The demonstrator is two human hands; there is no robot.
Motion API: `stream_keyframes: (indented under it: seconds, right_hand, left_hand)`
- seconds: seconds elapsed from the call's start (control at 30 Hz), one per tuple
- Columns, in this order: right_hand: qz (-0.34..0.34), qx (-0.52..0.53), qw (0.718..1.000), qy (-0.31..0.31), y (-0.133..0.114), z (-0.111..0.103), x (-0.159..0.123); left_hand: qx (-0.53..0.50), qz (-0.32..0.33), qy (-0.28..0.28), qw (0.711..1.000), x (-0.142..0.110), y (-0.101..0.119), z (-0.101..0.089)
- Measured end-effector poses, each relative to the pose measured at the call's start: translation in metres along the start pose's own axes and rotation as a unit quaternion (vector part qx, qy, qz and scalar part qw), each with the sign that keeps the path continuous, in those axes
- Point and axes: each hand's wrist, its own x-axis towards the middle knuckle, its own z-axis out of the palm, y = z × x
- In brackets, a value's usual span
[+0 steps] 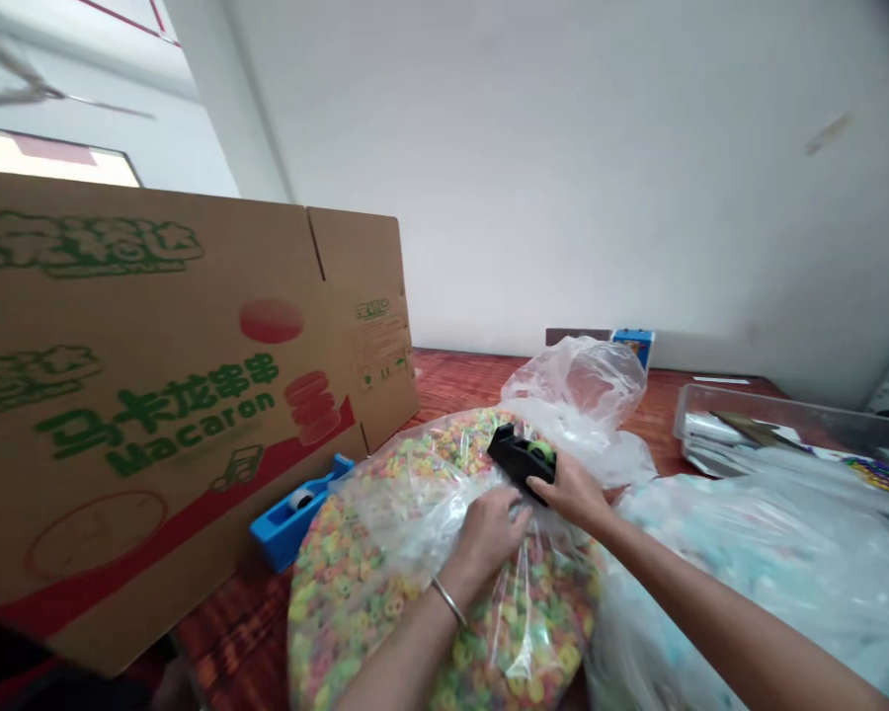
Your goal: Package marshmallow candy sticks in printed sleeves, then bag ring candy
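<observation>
A large clear plastic bag [363, 592] full of small, multicoloured ring-shaped pieces lies in front of me. My left hand [485, 533], a bangle on its wrist, rests on top with its fingers curled into the gathered plastic. In my right hand [570, 489] is a black tape dispenser [515, 459] with a green roll, tilted just above the bag, close to the left fingers. To the left of the bag stands a blue tape dispenser [288, 523] with a whitish roll.
A tall cardboard box [193, 326] fills the left side. Crumpled clear plastic [585, 385] lies behind the bag. At the right are another bag [770, 553] with pale blue and white contents and a clear tray [807, 410] of papers and packets. A small blue box [635, 344] stands near the wall.
</observation>
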Motion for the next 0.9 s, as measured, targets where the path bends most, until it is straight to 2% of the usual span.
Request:
stream_keyframes:
  seconds: [0.07, 0.17, 0.27, 0.37, 0.47, 0.6, 0.67, 0.77, 0.83, 0.9]
  right_hand:
    - [-0.015, -0.019, 1.000, 0.005, 0.000, 0.008, -0.001]
    - [-0.033, -0.033, 0.999, 0.009, -0.001, 0.015, 0.001]
    - [-0.046, -0.033, 0.998, 0.008, -0.001, 0.015, 0.000]
    - [-0.070, -0.022, 0.997, 0.001, 0.001, 0.004, -0.005]
    - [-0.091, -0.012, 0.996, 0.006, 0.006, -0.023, -0.022]
    - [-0.107, -0.004, 0.994, 0.012, 0.023, -0.087, -0.076]
    - [-0.105, 0.003, 0.994, 0.004, 0.037, -0.122, -0.117]
    - [-0.099, 0.031, 0.995, -0.012, 0.065, -0.159, -0.192]
    - [-0.068, 0.044, 0.997, 0.011, 0.089, -0.167, -0.247]
    - [-0.033, 0.057, 0.997, 0.038, 0.113, -0.163, -0.300]
  left_hand:
    - [-0.003, -0.001, -0.008, 1.000, -0.024, 0.016, -0.010]
    - [-0.015, 0.021, -0.030, 0.999, -0.071, 0.054, -0.018]
    - [-0.035, 0.083, -0.050, 0.995, -0.119, 0.090, -0.010]
    - [-0.021, 0.109, -0.053, 0.992, -0.155, 0.103, 0.000]
    - [0.012, 0.050, -0.040, 0.998, -0.169, 0.088, -0.009]
    - [0.146, -0.069, -0.007, 0.987, -0.162, 0.031, -0.034]
    - [0.213, -0.129, -0.008, 0.968, -0.152, -0.003, -0.034]
    - [0.246, -0.141, -0.069, 0.956, -0.137, -0.038, -0.026]
    - [0.245, -0.137, -0.094, 0.955, -0.133, -0.042, -0.027]
    - [0.246, -0.139, -0.095, 0.954, -0.130, -0.033, -0.031]
